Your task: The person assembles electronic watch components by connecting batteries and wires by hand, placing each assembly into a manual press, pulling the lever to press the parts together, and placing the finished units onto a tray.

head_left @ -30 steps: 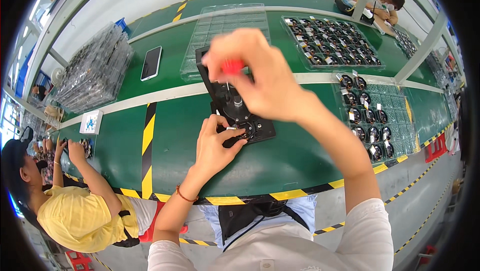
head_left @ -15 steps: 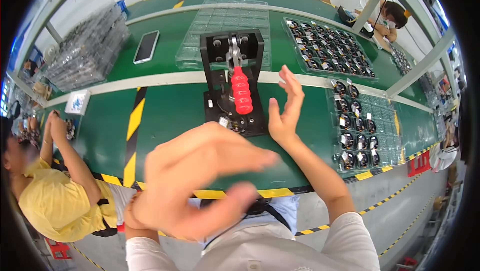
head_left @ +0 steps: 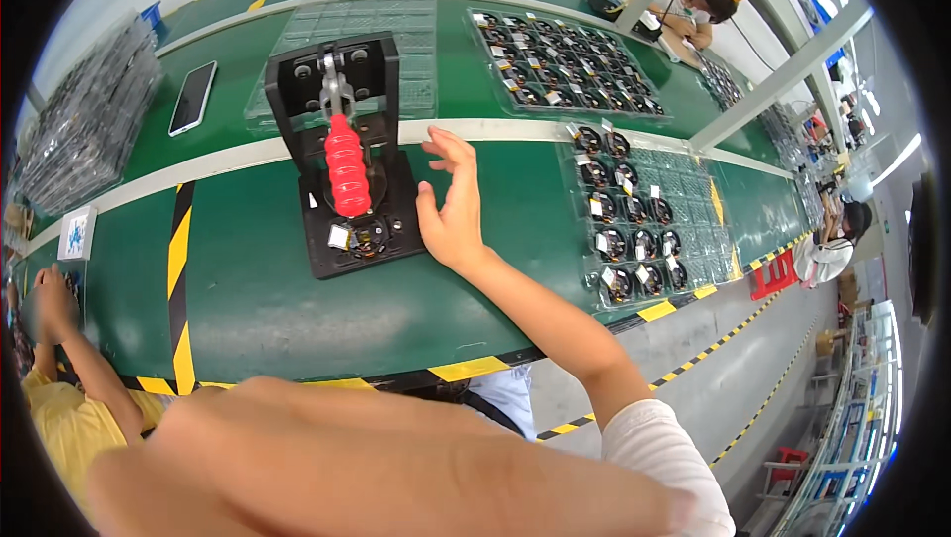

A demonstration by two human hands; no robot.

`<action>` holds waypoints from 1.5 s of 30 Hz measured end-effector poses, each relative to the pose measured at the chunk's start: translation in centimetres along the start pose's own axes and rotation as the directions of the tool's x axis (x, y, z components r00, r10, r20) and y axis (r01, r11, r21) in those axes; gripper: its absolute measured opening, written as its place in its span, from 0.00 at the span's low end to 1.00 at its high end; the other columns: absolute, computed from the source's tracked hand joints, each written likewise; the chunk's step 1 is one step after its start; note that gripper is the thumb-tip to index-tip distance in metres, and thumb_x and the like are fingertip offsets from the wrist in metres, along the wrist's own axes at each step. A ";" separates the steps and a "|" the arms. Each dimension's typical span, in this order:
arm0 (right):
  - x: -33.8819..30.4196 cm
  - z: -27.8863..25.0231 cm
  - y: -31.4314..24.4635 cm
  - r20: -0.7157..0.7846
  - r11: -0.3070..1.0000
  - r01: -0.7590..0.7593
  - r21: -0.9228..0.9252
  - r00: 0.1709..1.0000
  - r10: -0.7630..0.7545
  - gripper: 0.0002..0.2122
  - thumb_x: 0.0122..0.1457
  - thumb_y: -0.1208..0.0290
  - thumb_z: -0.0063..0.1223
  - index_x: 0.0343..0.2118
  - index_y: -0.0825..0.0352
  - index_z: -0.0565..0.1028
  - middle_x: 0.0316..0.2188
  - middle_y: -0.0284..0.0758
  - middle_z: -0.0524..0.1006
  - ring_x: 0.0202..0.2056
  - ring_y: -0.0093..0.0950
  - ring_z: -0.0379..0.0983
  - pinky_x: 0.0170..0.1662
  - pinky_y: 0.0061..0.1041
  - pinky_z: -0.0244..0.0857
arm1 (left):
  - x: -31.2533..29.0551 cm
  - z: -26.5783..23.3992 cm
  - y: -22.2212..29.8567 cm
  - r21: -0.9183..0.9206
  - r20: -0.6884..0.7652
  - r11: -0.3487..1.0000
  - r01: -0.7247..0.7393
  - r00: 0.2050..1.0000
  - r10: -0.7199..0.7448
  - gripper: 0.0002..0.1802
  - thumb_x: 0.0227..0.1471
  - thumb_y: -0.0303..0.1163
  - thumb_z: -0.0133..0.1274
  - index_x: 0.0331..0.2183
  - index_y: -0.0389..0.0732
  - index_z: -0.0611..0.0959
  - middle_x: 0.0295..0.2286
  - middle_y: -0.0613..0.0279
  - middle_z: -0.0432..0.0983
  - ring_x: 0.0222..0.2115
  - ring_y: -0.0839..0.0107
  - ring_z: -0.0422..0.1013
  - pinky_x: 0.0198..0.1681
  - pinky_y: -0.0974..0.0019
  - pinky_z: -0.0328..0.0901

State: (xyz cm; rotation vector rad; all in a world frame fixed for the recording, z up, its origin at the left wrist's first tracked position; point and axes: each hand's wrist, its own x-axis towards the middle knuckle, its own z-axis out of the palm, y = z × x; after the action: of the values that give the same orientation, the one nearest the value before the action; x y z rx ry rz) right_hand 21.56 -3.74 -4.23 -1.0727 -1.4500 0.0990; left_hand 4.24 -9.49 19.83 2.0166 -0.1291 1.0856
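A black toggle clamp fixture (head_left: 381, 91) with a red ribbed handle (head_left: 347, 165) stands on the green bench. The handle points down toward me. On the front of its base lies a small round black electronic part (head_left: 369, 237) with a white square tab. My right hand (head_left: 456, 205) is beside the base's right edge, thumb and fingers apart, holding nothing; whether it touches the base I cannot tell. Very large and blurred, my left hand (head_left: 376, 468) fills the lower edge close to the camera. Its fingers are mostly smeared and I see nothing in it.
To the right lies a clear tray (head_left: 693, 200) partly filled with round parts; a fuller tray (head_left: 565, 61) sits behind the pale rail (head_left: 515, 129). Stacked clear trays (head_left: 89, 111), a phone (head_left: 193, 98) and a white box (head_left: 77, 233) are left. Co-workers sit left and far right.
The view has swung right, so the bench things appear further left. My left hand has come up closer to the camera. My right hand stays beside the fixture.
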 end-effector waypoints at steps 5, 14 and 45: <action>0.6 0.2 -0.2 0.011 0.999 -0.033 -0.003 0.999 0.033 0.30 0.44 0.91 0.41 0.54 0.68 0.58 0.54 0.43 0.61 0.49 0.35 0.66 0.47 0.30 0.62 | 0.0 -1.1 0.4 -0.002 0.051 0.999 0.041 0.998 -0.041 0.09 0.41 0.28 0.55 0.29 0.35 0.80 0.28 0.57 0.77 0.28 0.66 0.73 0.28 0.71 0.68; 0.2 0.3 -0.1 0.031 0.996 -0.085 -0.025 0.996 0.086 0.30 0.44 0.90 0.42 0.54 0.68 0.58 0.53 0.43 0.61 0.48 0.34 0.68 0.46 0.29 0.63 | 0.2 -2.4 1.2 -0.002 0.189 0.995 0.097 0.977 -0.095 0.08 0.42 0.27 0.56 0.30 0.37 0.79 0.29 0.59 0.77 0.29 0.66 0.73 0.28 0.71 0.68; 2.0 -1.3 -3.4 0.086 0.974 -0.070 0.215 0.995 0.052 0.17 0.51 0.89 0.41 0.45 0.71 0.67 0.45 0.42 0.69 0.42 0.31 0.72 0.43 0.26 0.66 | -1.8 -4.5 4.6 -0.089 0.444 0.993 0.081 0.895 -0.034 0.06 0.48 0.25 0.55 0.31 0.41 0.75 0.32 0.60 0.77 0.31 0.65 0.74 0.28 0.70 0.71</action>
State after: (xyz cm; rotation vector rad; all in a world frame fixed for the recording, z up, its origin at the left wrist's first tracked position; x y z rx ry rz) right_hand 21.23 -5.09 -0.29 -0.9421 -1.4404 0.3406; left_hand -1.86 -9.85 22.66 2.1250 -0.3525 0.5527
